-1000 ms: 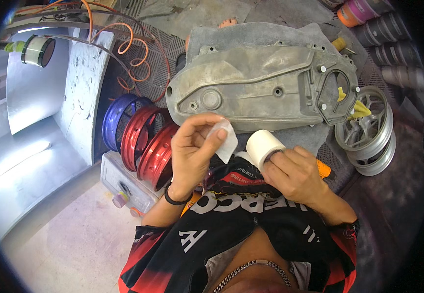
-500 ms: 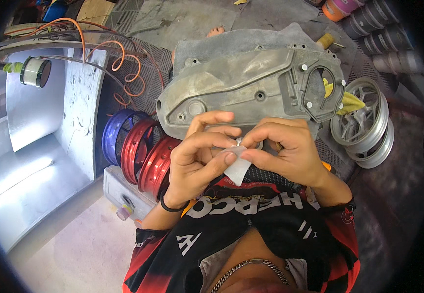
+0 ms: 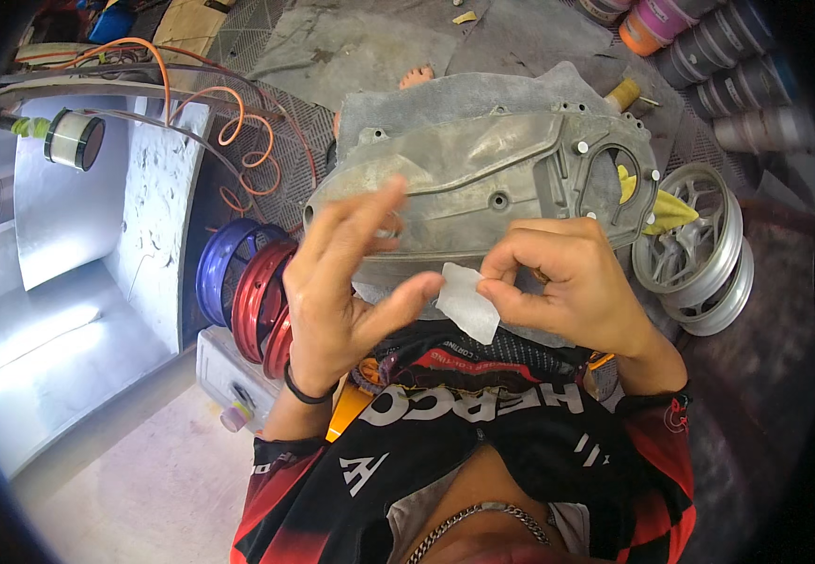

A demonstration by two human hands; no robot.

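Vs half a second ago: hands have separated; left hand pulled off the tape and now spread open, fingers loose, holding nothing. Right hand pinched shut on one small white translucent strip of tape, which hangs between both hands, near the left thumb tip. One grey cast-metal engine cover lies just beyond both hands. Left of the left hand: one blue and two red wheel rims. Right of the right hand: two silver wheel rims.
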